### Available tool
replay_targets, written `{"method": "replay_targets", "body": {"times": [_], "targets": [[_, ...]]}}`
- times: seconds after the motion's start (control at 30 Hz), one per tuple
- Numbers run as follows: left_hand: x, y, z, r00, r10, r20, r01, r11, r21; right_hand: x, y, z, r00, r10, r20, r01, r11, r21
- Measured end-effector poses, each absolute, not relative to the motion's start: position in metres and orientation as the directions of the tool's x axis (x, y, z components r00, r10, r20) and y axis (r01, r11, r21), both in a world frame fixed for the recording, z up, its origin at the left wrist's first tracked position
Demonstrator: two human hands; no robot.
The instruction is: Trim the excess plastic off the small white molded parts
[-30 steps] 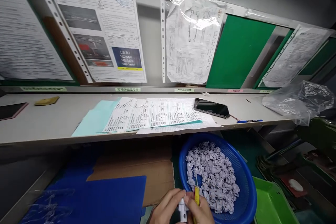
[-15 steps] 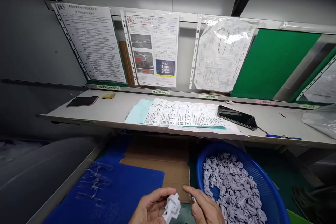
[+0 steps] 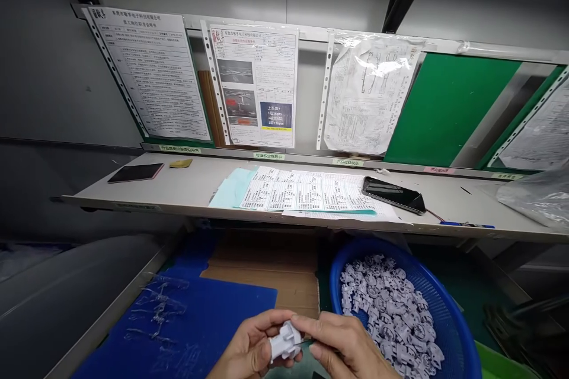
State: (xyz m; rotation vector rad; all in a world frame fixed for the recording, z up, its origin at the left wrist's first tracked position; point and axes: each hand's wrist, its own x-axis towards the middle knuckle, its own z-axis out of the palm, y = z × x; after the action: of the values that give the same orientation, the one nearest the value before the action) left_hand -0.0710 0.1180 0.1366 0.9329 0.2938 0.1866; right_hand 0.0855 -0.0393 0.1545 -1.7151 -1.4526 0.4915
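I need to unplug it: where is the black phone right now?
In the head view the black phone lies on the shelf, right of centre, beside the printed sheets and above the blue basket.

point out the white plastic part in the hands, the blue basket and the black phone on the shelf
white plastic part (image 3: pixel 284 342), head view, middle of its body
blue basket (image 3: pixel 457 331), head view, right wall
black phone (image 3: pixel 393 195), head view, screen centre
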Motion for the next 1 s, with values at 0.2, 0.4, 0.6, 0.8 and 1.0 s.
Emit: {"method": "replay_targets", "body": {"times": [0.2,0.4,0.6,0.8,1.0], "targets": [[-0.069,0.124,0.131,0.957,0.239,-0.167,-0.017,0.618,0.786,0.08,-0.039,0.167,0.232,0.928,0.291,0.702,0.047,-0.71],[-0.068,0.127,0.128,0.971,0.183,-0.153,0.011,0.609,0.793,0.077,-0.036,0.155,0.251,0.926,0.281,0.725,0.013,-0.689],[-0.07,0.132,0.131,0.962,0.237,-0.139,-0.023,0.571,0.821,0.082,-0.037,0.155,0.233,0.939,0.254,0.706,0.016,-0.709],[-0.065,0.15,0.147,0.989,0.147,-0.024,-0.024,0.316,0.948,0.098,-0.039,0.145,0.307,0.93,0.203,0.703,-0.077,-0.707],[-0.059,0.154,0.156,0.987,0.124,-0.105,0.085,0.157,0.984,0.087,-0.027,0.144,0.166,0.918,0.359,0.96,-0.067,-0.272]]}}
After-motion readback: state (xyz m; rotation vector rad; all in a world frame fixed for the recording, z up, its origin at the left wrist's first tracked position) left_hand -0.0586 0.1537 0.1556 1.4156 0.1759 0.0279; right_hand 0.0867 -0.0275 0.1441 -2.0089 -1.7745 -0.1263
